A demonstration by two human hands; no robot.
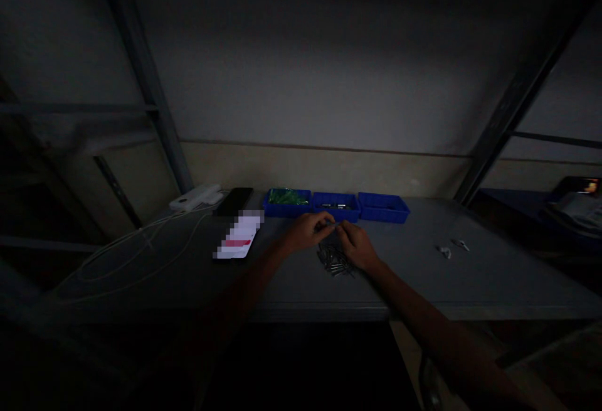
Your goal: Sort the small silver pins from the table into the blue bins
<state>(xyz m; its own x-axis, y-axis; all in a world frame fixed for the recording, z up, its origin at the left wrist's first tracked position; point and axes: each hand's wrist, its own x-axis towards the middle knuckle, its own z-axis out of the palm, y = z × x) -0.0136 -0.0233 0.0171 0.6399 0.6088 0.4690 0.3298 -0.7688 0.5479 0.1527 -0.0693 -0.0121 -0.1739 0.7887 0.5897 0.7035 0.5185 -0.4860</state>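
Observation:
In the dim head view my left hand (310, 230) is closed in a pinch, its thumb and fingers pointing towards my other hand. My right hand (356, 243) is also closed, with its fingertips almost touching the left ones. Something small and thin seems to be between the fingertips, too dark to name. Just below the hands lies a loose pile of thin metal pieces (335, 261) that look like screws or pins. Behind the hands stands a blue bin (336, 215) with a few metal pieces in it.
Left of that bin is another blue bin (286, 210) holding green plastic material; a third blue bin (383, 211) stands right. A lit phone (241, 238), a dark flat object (235, 200), a white power strip (197, 197), cables and two small white objects (444, 251) lie on the table.

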